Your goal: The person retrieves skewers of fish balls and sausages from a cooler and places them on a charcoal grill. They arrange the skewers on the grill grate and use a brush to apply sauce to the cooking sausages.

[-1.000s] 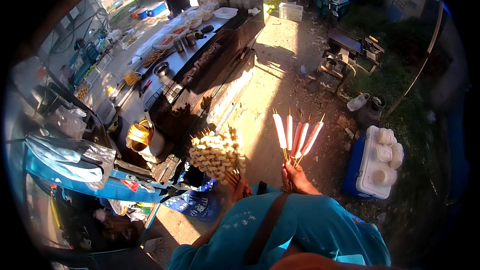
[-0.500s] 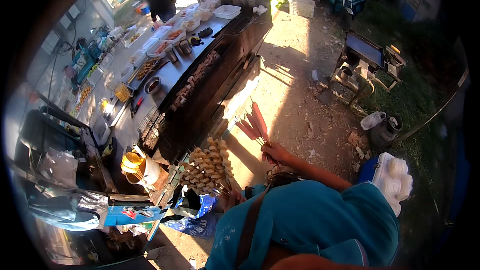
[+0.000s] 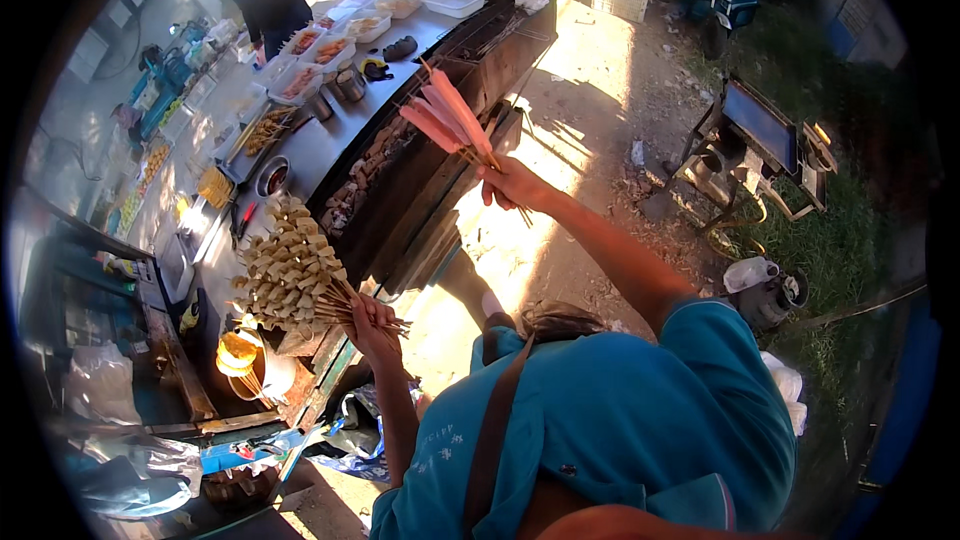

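The left grip (image 3: 372,325), closed round pale skewers (image 3: 285,270), and right grip (image 3: 512,183), closed round pink skewers (image 3: 450,112), have swung far-left, apparently bringing both nearer the grill (image 3: 375,170).

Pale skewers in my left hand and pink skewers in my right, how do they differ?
The pale skewers are beige; the pink skewers are pink. The pale skewers carry rippled, folded-looking pieces; the pink skewers are long and smooth. The pale skewers form a big, dense bunch; the pink skewers number only a few. Both are on thin sticks.
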`<action>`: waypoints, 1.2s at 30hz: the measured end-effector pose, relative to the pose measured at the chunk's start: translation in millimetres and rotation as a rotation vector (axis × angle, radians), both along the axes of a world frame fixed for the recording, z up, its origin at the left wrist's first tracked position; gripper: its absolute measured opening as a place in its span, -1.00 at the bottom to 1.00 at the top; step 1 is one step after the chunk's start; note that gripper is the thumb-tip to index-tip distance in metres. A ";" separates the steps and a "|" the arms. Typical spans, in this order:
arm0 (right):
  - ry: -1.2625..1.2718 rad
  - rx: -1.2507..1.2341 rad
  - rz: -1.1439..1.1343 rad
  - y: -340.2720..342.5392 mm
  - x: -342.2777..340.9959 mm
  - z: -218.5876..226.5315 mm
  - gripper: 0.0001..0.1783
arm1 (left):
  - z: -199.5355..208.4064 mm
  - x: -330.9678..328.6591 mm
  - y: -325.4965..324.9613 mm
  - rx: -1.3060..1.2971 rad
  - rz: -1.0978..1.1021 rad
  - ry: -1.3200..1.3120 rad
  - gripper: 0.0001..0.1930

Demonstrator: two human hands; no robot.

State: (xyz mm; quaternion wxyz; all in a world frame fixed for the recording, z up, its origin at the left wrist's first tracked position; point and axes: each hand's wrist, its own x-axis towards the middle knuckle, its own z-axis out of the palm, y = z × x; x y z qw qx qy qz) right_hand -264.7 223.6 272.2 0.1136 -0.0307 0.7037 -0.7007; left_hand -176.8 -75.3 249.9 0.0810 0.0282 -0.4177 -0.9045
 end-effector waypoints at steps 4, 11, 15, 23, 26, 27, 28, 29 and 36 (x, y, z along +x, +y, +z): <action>-0.264 0.029 0.142 2.0 33.5 -119.3 -0.80 | 7.3 -80.8 11.1 0.044 -0.079 0.138 -0.85; -0.339 0.398 0.117 53.2 65.6 -161.6 -0.75 | 37.8 -174.9 -4.0 -0.017 -0.034 0.170 -0.81; -0.494 0.005 -0.030 95.7 97.8 -96.7 -0.54 | 42.3 -199.0 -18.3 -0.048 -0.017 0.158 -0.78; -0.322 -0.262 0.108 101.0 -27.1 -71.1 -0.57 | 10.8 -223.0 21.0 0.057 -0.022 0.194 -0.86; -0.425 0.194 0.172 89.6 -119.4 -98.8 -0.80 | 2.9 -203.5 18.0 0.060 0.070 0.114 -0.86; -0.404 0.144 0.172 81.8 -144.3 -110.8 -0.81 | -0.4 -199.1 16.6 0.026 0.058 0.082 -0.86; -0.390 0.171 0.155 73.6 -158.6 -104.8 -0.82 | 6.0 -197.8 24.3 0.012 0.070 0.028 -0.86; -0.397 0.152 0.121 70.0 -166.1 -108.7 -0.78 | -0.1 -198.9 29.1 0.003 0.079 0.011 -0.83; -0.521 -0.104 0.299 47.2 -173.4 -115.6 -0.80 | -40.2 -128.9 62.3 -0.022 0.382 -0.377 -0.78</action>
